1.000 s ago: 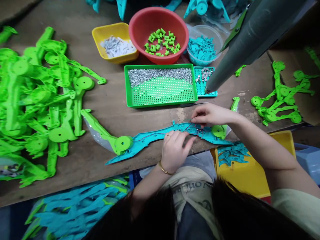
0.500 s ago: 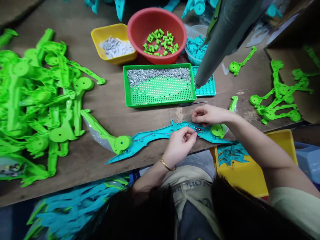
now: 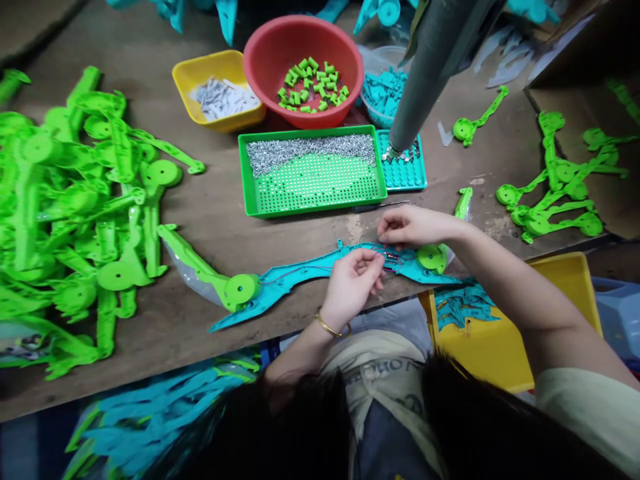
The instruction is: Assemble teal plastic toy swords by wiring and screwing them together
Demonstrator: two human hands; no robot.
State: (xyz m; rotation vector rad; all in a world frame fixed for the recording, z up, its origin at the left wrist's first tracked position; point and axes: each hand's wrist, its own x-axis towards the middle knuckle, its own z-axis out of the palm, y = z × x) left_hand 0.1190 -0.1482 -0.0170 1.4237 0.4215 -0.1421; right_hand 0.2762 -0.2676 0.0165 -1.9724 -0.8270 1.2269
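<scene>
The left hand (image 3: pixel 353 280) presses thumb and forefinger together over the blue strip (image 3: pixel 313 265), right of the strip's middle; whether a wire is caught between them, I cannot tell. The right hand (image 3: pixel 407 225) has its fingertips drawn together just above the strip's far edge, its hold equally unclear. Thin red wires (image 3: pixel 300 269) run along the strip and loop beside a small metal piece (image 3: pixel 392 257) near the fingertips. A hard tug from either hand could, I judge, pull a wire loose there; a slack loop could snag on the strip's edge. One green arm (image 3: pixel 243 289) sits toward the strip's left end, another (image 3: pixel 431 257) toward its right; a knock to either could shift the strip. Past its far edge, a green tray (image 3: pixel 310 211) stands on the tabletop (image 3: pixel 215 200).
</scene>
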